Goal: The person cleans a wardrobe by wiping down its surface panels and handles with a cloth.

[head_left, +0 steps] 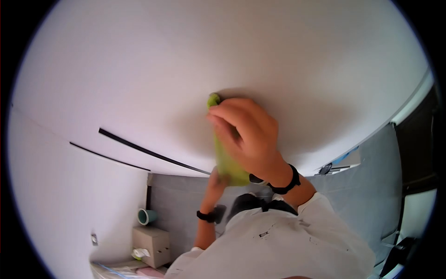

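A yellow-green cloth [227, 162] hangs in front of a large white surface [153, 60]. My right hand [248, 128] pinches the cloth's upper end, its fingertips close to the white surface, where a small tuft of cloth sticks out. Lower down, my left hand [217, 180] is at the cloth's bottom part, its fingers partly hidden behind the cloth and blurred. Both wrists wear black bands. A long black strip [153, 152] lies on the white surface to the left of my hands.
A beige cabinet [151, 244] stands at the lower left beside a teal bin [147, 216]. Grey tiled floor [179, 204] shows below. A white box with blue on it [346, 160] is at the right, before a dark doorway [418, 139].
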### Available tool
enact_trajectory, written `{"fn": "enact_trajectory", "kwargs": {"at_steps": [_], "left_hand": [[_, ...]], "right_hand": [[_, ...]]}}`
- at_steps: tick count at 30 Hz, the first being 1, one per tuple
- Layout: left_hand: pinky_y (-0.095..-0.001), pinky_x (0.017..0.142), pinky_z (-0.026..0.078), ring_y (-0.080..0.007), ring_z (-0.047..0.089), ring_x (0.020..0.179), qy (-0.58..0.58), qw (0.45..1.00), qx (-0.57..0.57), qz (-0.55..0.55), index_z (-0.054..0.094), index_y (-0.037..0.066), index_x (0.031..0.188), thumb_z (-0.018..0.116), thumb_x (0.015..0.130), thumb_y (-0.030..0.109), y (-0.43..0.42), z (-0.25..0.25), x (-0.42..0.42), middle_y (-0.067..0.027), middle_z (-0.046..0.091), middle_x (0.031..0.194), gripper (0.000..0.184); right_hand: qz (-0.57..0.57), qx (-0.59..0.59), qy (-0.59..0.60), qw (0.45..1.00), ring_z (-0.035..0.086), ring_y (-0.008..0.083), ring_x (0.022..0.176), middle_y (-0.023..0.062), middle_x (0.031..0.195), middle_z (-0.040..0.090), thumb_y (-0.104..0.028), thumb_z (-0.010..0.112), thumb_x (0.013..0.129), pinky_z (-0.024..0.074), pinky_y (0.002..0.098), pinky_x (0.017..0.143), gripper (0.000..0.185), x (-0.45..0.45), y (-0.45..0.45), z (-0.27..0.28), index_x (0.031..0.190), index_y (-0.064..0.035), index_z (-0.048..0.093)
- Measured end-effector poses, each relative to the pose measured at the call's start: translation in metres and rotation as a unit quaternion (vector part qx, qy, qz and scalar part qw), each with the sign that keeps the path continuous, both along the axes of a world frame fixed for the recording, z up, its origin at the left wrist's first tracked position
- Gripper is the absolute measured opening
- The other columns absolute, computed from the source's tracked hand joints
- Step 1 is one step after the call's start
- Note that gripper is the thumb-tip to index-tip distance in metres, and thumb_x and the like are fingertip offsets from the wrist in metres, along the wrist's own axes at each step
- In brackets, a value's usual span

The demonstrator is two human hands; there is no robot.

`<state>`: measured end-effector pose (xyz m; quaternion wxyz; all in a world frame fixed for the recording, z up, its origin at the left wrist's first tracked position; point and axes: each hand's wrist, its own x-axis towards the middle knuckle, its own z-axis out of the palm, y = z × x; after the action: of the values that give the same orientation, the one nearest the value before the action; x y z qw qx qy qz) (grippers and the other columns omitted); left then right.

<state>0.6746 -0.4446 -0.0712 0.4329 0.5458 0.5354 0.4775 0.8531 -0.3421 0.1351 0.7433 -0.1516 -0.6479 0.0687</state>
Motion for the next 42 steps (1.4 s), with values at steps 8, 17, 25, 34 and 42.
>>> {"fn": "enact_trajectory", "kwargs": {"at_steps": [8,17,25,34,42], "left_hand": [[-0.0279,0.085,0.047,-0.0130,0.056,0.096,-0.033,0.997,0.042,-0.051,0.053,-0.001,0.124,0.046,0.089,-0.006,0.000,0.018,-0.019,-0.0027,0.061,0.106,0.036],[-0.0271,0.082,0.046,-0.0095,0.053,0.096,-0.349,0.926,0.106,0.099,0.055,0.006,0.104,0.056,0.093,0.013,-0.028,0.032,-0.104,-0.0024,0.057,0.104,0.013],[-0.0224,0.073,0.045,-0.0047,0.053,0.083,-0.195,0.961,0.066,0.183,0.056,0.006,0.102,0.057,0.097,0.019,-0.097,0.021,-0.182,0.0027,0.060,0.091,0.013],[-0.0253,0.082,0.047,-0.0086,0.056,0.094,-0.305,0.947,0.080,0.059,0.057,0.003,0.106,0.064,0.090,0.010,-0.135,0.044,-0.244,-0.0002,0.059,0.103,0.019],[-0.0291,0.093,0.043,-0.0146,0.055,0.107,-0.194,0.960,0.196,-0.037,0.057,0.002,0.115,0.063,0.087,-0.003,-0.143,0.043,-0.265,-0.0067,0.059,0.113,0.029]], "right_hand": [[-0.073,-0.025,-0.066,0.995,0.064,0.0273,0.078,0.0099,0.088,0.066,0.002,0.071,0.078,0.0509,0.0334,0.065,0.021,0.014,-0.007,0.005,0.096,-0.0064,0.064],[0.029,-0.145,0.105,0.983,0.051,0.0121,0.072,0.0055,0.091,0.058,0.002,0.067,0.086,0.0428,0.0254,0.058,0.015,-0.070,-0.044,-0.030,0.099,-0.0011,0.061],[-0.032,-0.164,0.058,0.984,0.053,0.0100,0.067,0.0045,0.088,0.063,-0.009,0.067,0.089,0.0453,0.0247,0.060,0.013,-0.186,-0.006,-0.026,0.099,-0.0013,0.064],[-0.085,-0.148,0.051,0.984,0.063,0.0140,0.082,0.0077,0.095,0.068,-0.014,0.067,0.090,0.0510,0.0267,0.075,0.019,-0.282,-0.008,0.010,0.101,0.0007,0.067],[-0.114,-0.096,-0.051,0.988,0.062,0.0169,0.091,0.0096,0.101,0.067,-0.012,0.062,0.092,0.0493,0.0287,0.085,0.020,-0.280,-0.002,0.008,0.105,0.0021,0.065]]}}
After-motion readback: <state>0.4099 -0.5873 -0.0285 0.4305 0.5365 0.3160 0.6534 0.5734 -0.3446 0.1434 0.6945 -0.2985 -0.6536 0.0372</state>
